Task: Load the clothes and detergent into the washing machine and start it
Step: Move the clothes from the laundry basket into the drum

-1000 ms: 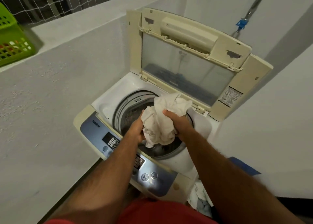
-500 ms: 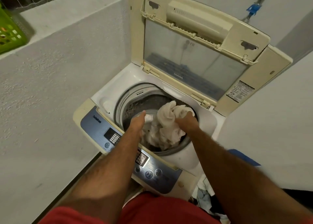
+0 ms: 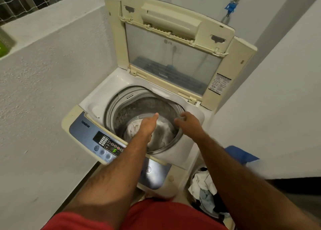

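Note:
A cream top-loading washing machine point(image 3: 107, 83) stands in a corner with its lid point(image 3: 172, 56) raised upright. A white cloth point(image 3: 165, 134) lies at the bottom of the drum point(image 3: 139, 108). My left hand point(image 3: 147, 125) hovers flat over the drum opening, fingers extended, holding nothing. My right hand point(image 3: 188, 123) hangs over the drum's right rim with loosely curled, parted fingers, also empty. The blue control panel point(image 3: 83, 130) at the front shows a lit green display. No detergent is in view.
A heap of clothes point(image 3: 206, 189) in white, light blue and dark colours sits on the floor right of the machine. White walls close in on the left and right. A blue object point(image 3: 241, 155) lies by the right wall. A blue tap point(image 3: 230, 7) is behind the lid.
Both hands held the bundled white cloth above the drum, lowered it in and released it. The cloth now lies in the drum and both hands are empty above it.

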Demonstrator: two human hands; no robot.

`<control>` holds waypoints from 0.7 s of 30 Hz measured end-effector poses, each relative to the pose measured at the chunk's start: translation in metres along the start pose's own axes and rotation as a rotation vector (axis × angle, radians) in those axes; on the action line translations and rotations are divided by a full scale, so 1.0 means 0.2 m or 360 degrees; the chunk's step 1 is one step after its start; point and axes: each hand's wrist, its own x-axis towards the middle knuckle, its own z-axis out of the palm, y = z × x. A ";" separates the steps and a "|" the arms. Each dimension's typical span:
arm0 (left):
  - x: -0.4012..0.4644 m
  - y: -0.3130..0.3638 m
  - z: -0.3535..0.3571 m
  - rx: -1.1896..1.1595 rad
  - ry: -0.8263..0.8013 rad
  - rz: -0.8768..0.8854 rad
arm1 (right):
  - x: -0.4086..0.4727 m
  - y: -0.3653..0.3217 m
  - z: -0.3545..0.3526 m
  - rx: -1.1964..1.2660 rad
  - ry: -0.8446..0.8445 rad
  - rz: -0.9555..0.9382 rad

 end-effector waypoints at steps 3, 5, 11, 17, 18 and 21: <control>-0.10 0.01 0.13 0.0141 -0.0053 0.0216 | -0.07 0.13 -0.13 0.0038 0.0101 0.0017; -0.16 0.01 0.24 0.0305 -0.0047 0.0385 | -0.14 0.24 -0.24 0.0083 0.0147 0.0060; -0.42 -0.08 0.71 0.0970 -0.0143 0.0847 | -0.37 0.70 -0.59 0.0051 0.0292 0.0214; -0.66 -0.32 1.25 0.1431 -0.0444 0.1008 | -0.65 1.26 -0.85 0.0098 0.0355 0.0511; -0.68 -0.38 1.33 0.1483 -0.0492 0.1006 | -0.71 1.36 -0.88 0.0120 0.0358 0.0565; -0.73 -0.54 1.49 0.1671 -0.0586 0.0918 | -0.85 1.61 -0.94 0.0199 0.0394 0.0680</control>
